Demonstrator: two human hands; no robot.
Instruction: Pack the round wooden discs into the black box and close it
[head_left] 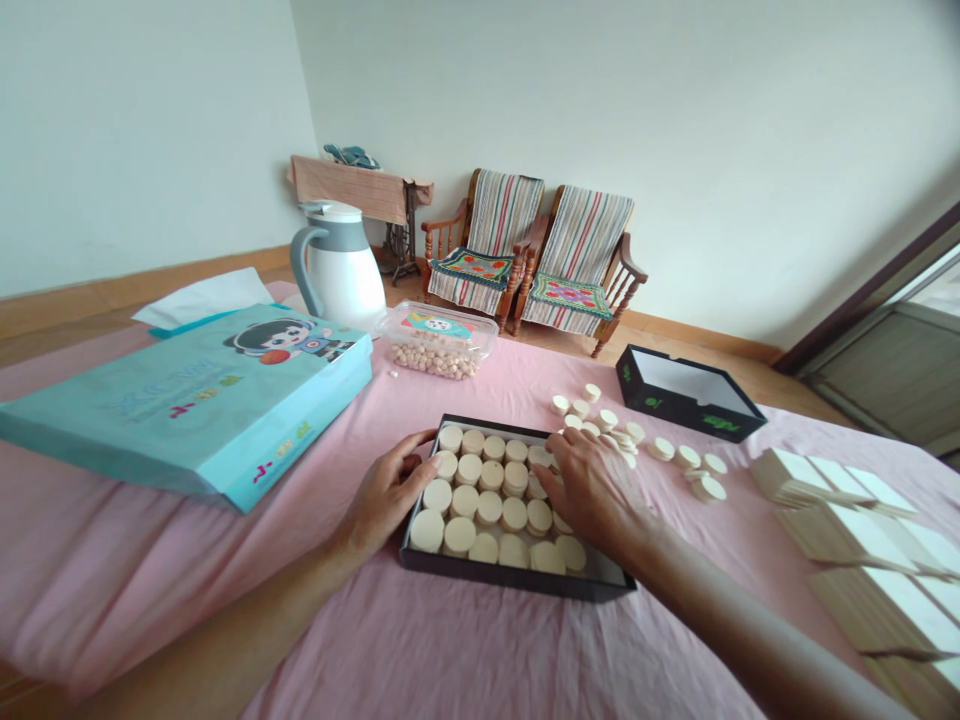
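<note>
In front of me a shallow black box (517, 578) holds rows of stacked pale wooden discs (489, 507). My left hand (390, 490) grips its left wall, the thumb over the rim beside the discs and the fingers mostly outside. Over the right part of the box, my right hand (596, 490) bends down with thumb and fingers closed around wooden discs at the row ends. Its palm side and some discs under it are hidden. Loose wooden discs (634, 432) lie scattered on the cloth beyond the right hand.
A black lid (694, 425) lies at the back right, near stacks of thin wooden boards (870, 540). On the left are a light-blue box (180, 400), a white-grey jug (345, 270) and a clear tub (435, 355) of nut-like pieces. Pink cloth (420, 640) covers the table.
</note>
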